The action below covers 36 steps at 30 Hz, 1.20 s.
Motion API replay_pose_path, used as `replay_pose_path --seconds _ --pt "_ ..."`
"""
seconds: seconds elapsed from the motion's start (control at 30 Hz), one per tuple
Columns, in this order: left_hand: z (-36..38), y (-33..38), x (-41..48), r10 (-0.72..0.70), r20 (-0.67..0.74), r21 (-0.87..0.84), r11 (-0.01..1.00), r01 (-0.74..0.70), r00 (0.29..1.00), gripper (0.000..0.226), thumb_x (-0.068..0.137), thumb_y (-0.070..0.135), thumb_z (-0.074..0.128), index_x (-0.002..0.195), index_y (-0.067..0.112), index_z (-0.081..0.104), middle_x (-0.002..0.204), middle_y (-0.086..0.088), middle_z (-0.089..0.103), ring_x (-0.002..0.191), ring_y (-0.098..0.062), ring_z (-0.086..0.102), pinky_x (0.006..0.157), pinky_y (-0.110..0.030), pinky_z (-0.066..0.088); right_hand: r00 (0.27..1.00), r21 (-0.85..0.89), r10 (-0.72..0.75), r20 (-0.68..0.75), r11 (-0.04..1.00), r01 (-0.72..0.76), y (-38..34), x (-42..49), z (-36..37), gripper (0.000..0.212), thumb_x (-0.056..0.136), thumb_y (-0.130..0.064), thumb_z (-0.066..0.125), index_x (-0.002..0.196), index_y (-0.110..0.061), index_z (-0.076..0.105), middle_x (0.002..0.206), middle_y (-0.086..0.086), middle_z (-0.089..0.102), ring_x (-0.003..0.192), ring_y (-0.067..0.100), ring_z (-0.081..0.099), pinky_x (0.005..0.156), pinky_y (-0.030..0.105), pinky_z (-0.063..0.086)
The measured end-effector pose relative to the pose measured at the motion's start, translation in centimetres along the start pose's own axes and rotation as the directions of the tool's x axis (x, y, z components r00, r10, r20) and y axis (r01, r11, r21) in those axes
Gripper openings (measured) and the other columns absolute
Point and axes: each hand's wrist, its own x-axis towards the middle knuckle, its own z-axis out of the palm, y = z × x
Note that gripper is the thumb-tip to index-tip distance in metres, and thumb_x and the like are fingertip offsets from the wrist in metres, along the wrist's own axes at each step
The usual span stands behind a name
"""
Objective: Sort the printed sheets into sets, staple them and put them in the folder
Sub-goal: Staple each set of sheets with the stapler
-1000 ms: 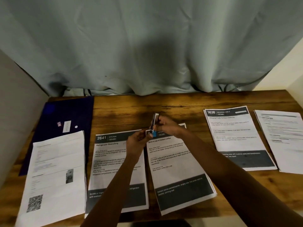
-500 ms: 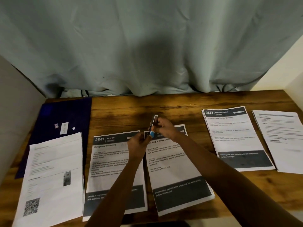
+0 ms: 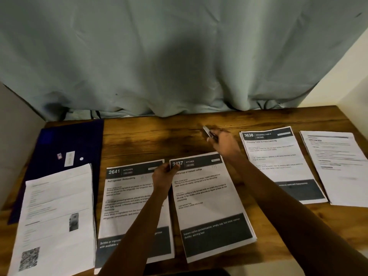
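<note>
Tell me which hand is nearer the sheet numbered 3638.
Right. The right hand, holding the stapler, is just left of the 3638 sheet. The left hand is farther left, pinching the top left corner of the 2437 set.

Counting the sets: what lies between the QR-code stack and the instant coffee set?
The 2641 Refrigerator Restocking set, crossed by the left forearm, in the head view.

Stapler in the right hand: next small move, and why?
Probably carry the stapler to the top-left corner of the 3638 set: the right hand grips it above the table, beside that set, off the 2437 set whose corner the left hand pinches.
</note>
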Motion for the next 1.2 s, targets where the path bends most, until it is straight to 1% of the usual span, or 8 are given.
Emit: replay_pose_path --seconds 0.17,0.4,0.53,0.63,0.8,0.9,1.07,1.2 --pt "0.5 0.2 0.1 -0.012 -0.024 -0.008 1.0 0.012 1.0 0.012 0.089 0.029 0.065 0.083 0.02 0.061 0.077 -0.002 0.068 0.07 -0.016 0.068 0.056 -0.02 0.048 0.984 -0.18 0.176 -0.036 0.967 -0.179 4.2 -0.9 1.9 0.031 0.094 -0.035 0.056 0.114 -0.011 0.056 0.098 0.009 0.064 0.088 0.022 0.063 0.073 0.03 0.053" --pt "1.1 0.1 0.2 -0.042 -0.042 -0.042 0.998 0.04 0.998 0.009 0.096 0.031 0.056 0.091 0.023 0.054 0.09 -0.01 0.067 0.081 -0.026 0.068 0.071 -0.039 0.058 0.979 -0.123 0.124 -0.164 0.982 -0.145 7.0 -1.4 3.6 0.025 0.097 -0.025 0.053 0.117 -0.011 0.058 0.096 0.008 0.066 0.086 0.021 0.063 0.07 0.027 0.052" --pt "1.0 0.4 0.4 -0.043 -0.045 -0.071 0.997 0.04 0.998 0.019 0.097 0.032 0.052 0.11 0.018 0.053 0.092 -0.008 0.066 0.079 -0.022 0.067 0.065 -0.033 0.057 0.969 -0.008 0.088 -0.229 0.996 -0.092 7.9 -1.2 3.9 0.03 0.097 -0.028 0.051 0.122 -0.013 0.059 0.117 0.012 0.061 0.112 0.028 0.054 0.093 0.035 0.047" --pt "0.9 0.6 0.8 -0.094 -0.033 -0.136 0.987 0.089 0.995 0.025 0.097 0.033 0.052 0.117 0.019 0.051 0.095 -0.01 0.066 0.085 -0.027 0.068 0.074 -0.043 0.059 0.946 0.165 0.043 -0.32 0.986 0.011 7.8 -2.4 4.1 0.03 0.099 -0.026 0.046 0.121 -0.011 0.058 0.119 0.013 0.058 0.116 0.026 0.05 0.096 0.035 0.042" --pt "0.6 1.0 1.1 -0.102 -0.018 -0.191 0.977 0.097 0.995 0.033 0.097 0.032 0.052 0.125 0.014 0.051 0.109 -0.012 0.064 0.095 -0.029 0.066 0.085 -0.05 0.055 0.989 0.339 0.006 -0.151 0.939 0.047 6.8 -5.9 3.9 0.036 0.101 -0.031 0.038 0.13 -0.011 0.048 0.111 -0.001 0.062 0.098 0.013 0.062 0.08 0.021 0.05" --pt "0.8 1.5 1.3 -0.125 -0.037 -0.195 0.974 0.116 0.991 0.036 0.097 0.032 0.052 0.128 0.015 0.049 0.113 -0.011 0.06 0.1 -0.029 0.063 0.089 -0.049 0.053 0.989 0.508 -0.03 -0.143 0.856 0.099 6.0 -8.0 3.9 0.055 0.097 -0.052 0.029 0.13 -0.011 0.045 0.11 -0.008 0.06 0.095 0.003 0.061 0.075 0.011 0.049" --pt "1.3 1.9 1.7 -0.061 -0.079 -0.099 0.994 0.053 0.995 0.015 0.098 0.029 0.052 0.106 0.016 0.052 0.105 -0.014 0.064 0.092 -0.029 0.065 0.08 -0.042 0.055 0.983 0.463 0.179 -0.045 0.875 -0.138 6.2 -9.3 4.9 0.028 0.1 -0.019 0.046 0.126 -0.009 0.049 0.114 0.005 0.06 0.104 0.019 0.06 0.086 0.029 0.05" --pt "1.7 2.4 1.1 0.061 -0.077 0.077 0.996 -0.055 0.995 0.032 0.098 0.022 0.051 0.126 0.008 0.047 0.112 -0.013 0.059 0.109 -0.032 0.059 0.083 -0.035 0.046 0.935 0.393 0.349 -0.062 0.87 -0.299 5.2 -10.2 5.4 0.025 0.098 -0.008 0.048 0.121 -0.004 0.054 0.118 0.016 0.061 0.108 0.029 0.059 0.092 0.035 0.047"
